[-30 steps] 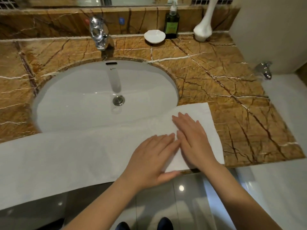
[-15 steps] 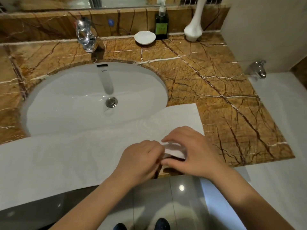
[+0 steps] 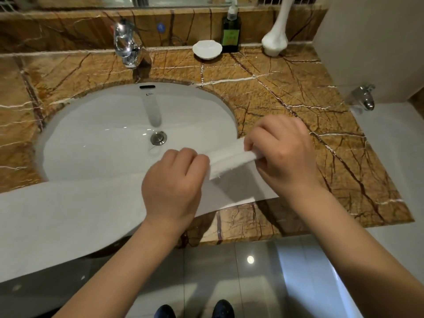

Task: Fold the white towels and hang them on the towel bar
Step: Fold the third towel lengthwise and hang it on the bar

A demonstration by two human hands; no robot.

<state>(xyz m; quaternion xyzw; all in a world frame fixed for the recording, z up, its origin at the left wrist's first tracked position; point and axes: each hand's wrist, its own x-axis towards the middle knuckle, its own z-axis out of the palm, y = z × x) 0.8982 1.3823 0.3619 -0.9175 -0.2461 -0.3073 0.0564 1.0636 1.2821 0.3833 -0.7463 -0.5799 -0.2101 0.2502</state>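
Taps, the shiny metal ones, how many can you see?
2. The sink tap stands behind the sink, at the back of the counter. The wall tap sticks out at the far right, past the counter's edge. Others may be out of view.

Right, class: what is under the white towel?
The white towel lies over the front rim of the sink basin and the front strip of the marble counter; both are hidden there. Anything else beneath cannot be seen.

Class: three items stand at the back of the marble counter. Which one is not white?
The dark green pump bottle, between the shallow white dish and the tall white ornament. Both neighbours are white.
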